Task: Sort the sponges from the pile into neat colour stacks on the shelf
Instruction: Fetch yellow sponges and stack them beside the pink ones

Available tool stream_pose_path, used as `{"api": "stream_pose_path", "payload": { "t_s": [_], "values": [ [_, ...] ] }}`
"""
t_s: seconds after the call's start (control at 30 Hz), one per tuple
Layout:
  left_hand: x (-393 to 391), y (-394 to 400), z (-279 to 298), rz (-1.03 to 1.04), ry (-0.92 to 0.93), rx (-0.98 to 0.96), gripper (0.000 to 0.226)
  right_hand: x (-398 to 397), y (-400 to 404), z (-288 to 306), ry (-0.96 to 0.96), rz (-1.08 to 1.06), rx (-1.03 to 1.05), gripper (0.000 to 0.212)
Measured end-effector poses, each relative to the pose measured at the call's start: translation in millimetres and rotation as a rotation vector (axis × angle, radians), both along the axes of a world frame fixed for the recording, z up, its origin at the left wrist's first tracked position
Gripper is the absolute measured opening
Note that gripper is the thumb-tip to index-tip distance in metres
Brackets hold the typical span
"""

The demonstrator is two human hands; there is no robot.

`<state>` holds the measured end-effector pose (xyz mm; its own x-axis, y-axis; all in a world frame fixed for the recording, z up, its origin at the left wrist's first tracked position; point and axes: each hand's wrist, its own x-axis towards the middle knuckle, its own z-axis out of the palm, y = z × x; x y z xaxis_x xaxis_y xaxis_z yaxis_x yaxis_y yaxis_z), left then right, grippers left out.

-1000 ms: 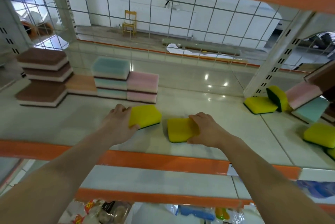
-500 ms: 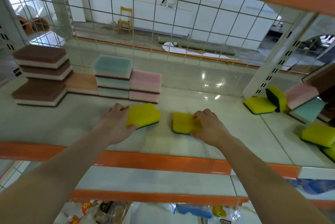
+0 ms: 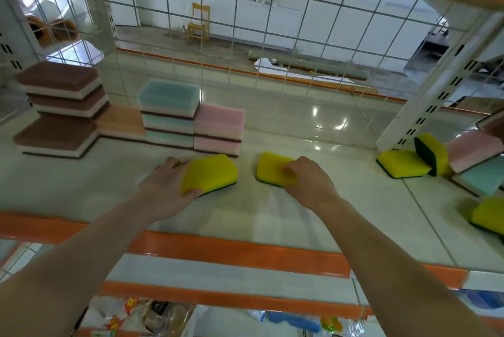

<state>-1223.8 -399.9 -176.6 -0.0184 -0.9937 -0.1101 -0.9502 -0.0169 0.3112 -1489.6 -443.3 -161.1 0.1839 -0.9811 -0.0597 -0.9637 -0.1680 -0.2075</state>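
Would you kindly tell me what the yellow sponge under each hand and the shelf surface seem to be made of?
Both yellow sponges look like matte soft foam; the left one shows a dark green, probably abrasive, base layer. The shelf surface seems glossy painted metal or laminate, given its reflections.

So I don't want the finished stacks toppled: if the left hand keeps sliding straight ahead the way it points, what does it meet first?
Probably the pink stack. The left hand holds a yellow sponge pointing up and right toward it, so the sponge would arrive first. Depth is hard to judge.
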Motion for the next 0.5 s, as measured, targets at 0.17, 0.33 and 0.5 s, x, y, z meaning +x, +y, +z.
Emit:
{"api": "stream_pose_path", "payload": {
  "t_s": [0.17, 0.33, 0.5],
  "values": [
    [3, -3, 0, 0.004, 0.007, 0.001, 0.068, 8, -12, -3, 0.009, 0.045, 0.018, 0.044],
    [4, -3, -2, 0.010, 0.004, -0.008, 0.070, 14, -24, -3, 0.018, 0.081, 0.047, 0.050],
    [5, -5, -3, -0.010, 0.010, 0.005, 0.069, 21, -33, -1, 0.017, 0.102, 0.067, 0.055]
  ]
}}
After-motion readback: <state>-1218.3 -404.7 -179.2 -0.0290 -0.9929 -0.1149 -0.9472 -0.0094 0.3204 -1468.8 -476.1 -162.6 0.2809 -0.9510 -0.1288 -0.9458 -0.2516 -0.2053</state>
